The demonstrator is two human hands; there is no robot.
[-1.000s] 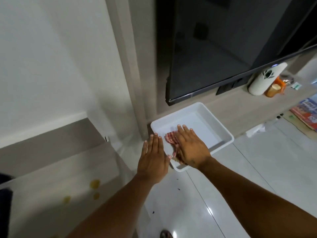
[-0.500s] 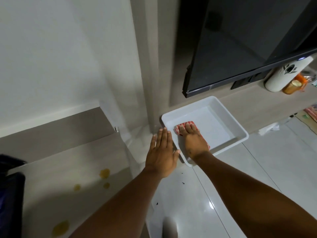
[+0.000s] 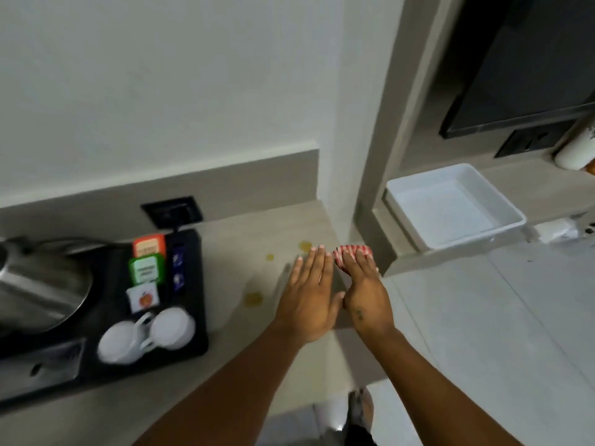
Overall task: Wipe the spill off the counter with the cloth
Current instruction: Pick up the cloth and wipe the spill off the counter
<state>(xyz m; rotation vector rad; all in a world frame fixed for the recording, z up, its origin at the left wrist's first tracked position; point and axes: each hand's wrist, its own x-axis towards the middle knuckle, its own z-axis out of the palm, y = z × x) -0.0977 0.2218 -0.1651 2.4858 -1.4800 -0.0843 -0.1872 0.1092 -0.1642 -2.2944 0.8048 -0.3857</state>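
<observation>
A red-and-white checked cloth (image 3: 351, 251) is held under the fingers of my right hand (image 3: 365, 291), at the right edge of the beige counter (image 3: 231, 239). My left hand (image 3: 310, 296) hovers flat beside it, fingers together and empty, over the counter. Yellow spill drops lie on the counter: one (image 3: 304, 245) just beyond my left fingertips, a small one (image 3: 269, 257) to its left, and a larger one (image 3: 253, 299) left of my left hand.
A black tray (image 3: 190, 284) with two white cups (image 3: 145, 336), sachets and a steel kettle (image 3: 38, 284) fills the counter's left. A white tub (image 3: 450, 204) sits empty on the lower shelf at right, under a dark screen (image 3: 528, 66). Tiled floor lies below.
My right hand lifted the cloth out of the white tub and carried it left to the counter's edge. My left hand moved along with it. The view swung left, revealing the tray.
</observation>
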